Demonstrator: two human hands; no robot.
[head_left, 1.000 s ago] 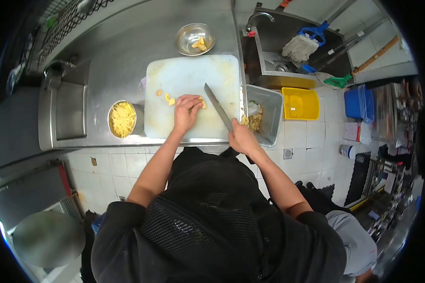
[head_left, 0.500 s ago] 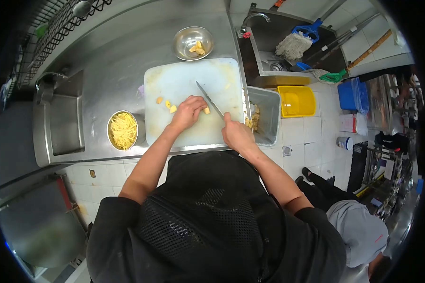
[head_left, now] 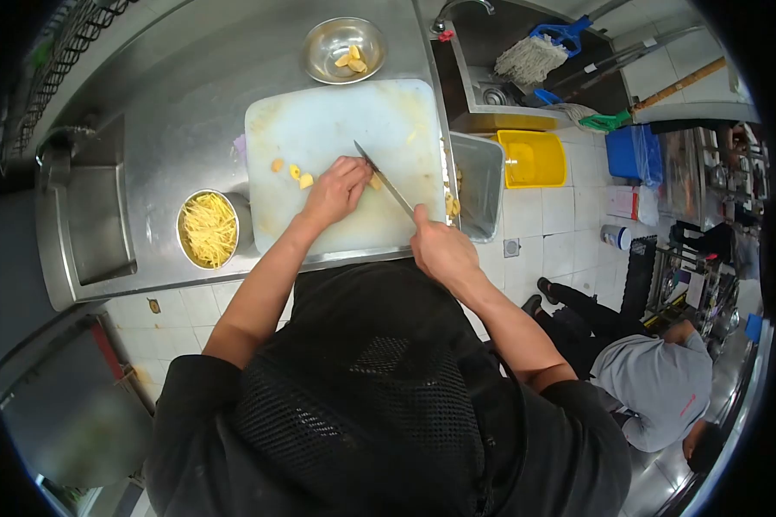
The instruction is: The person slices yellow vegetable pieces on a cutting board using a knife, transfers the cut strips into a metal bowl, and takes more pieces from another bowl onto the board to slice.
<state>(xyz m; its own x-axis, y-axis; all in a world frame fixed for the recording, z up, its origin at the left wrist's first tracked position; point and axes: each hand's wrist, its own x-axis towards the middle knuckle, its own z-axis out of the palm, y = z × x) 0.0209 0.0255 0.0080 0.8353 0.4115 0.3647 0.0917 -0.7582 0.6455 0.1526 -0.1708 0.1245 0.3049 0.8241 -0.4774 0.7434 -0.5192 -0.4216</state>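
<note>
My right hand [head_left: 444,252] is closed around the handle of a kitchen knife [head_left: 386,182], its blade slanting up and left over a white cutting board [head_left: 319,116]. Bent fingers of my left hand [head_left: 336,191] press on a yellow piece of what looks like ginger [head_left: 375,182], right beside the blade. Part of that piece is hidden by the fingers. Several loose ginger chunks [head_left: 306,181] lie left of that hand. A round metal container [head_left: 244,222] full of thin yellow shreds [head_left: 209,231] stands left of the board.
Behind the board sits a steel bowl [head_left: 319,71] with several ginger pieces. A grey bin [head_left: 483,202] with scraps stands below the counter's right edge, beside a yellow tub [head_left: 535,159]. Sinks flank the counter. A person in a grey shirt [head_left: 655,388] is behind me at right.
My view has shifted, so the board and bowl sit higher and farther left in it. Both hands keep their grips, with the blade close to my left fingers. The other person's arm now shows.
</note>
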